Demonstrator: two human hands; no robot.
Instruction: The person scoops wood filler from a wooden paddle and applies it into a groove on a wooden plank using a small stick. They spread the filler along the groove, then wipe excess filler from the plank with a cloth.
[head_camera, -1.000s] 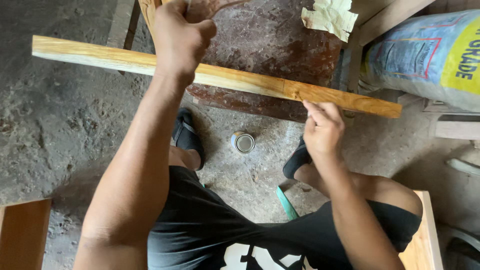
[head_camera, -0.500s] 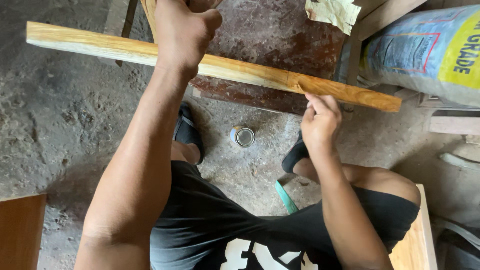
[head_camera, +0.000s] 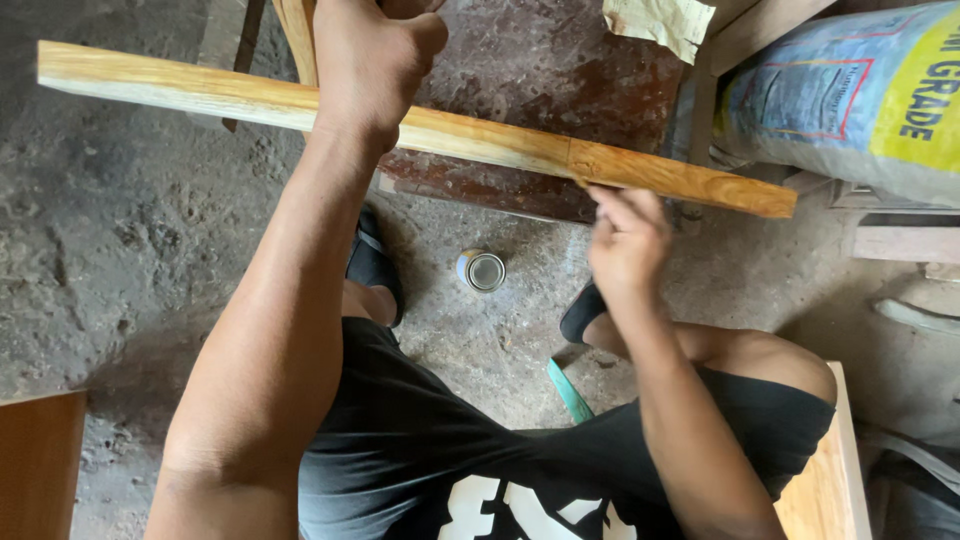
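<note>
The wooden strip (head_camera: 420, 128) lies across a rusty plate (head_camera: 540, 90). Left of the plate, the strip is pale; the left hand (head_camera: 370, 60) grips it. Right hand (head_camera: 625, 240), fingers curled, touches the darker, seemingly coated end; most looks unfinished.

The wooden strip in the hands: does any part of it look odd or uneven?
Yes. The wooden strip is not one colour: its right end, past a seam near the right hand, is darker orange-brown and glossier, while the rest is pale yellow. The left hand grips the pale part. No crack or spill shows.
</note>
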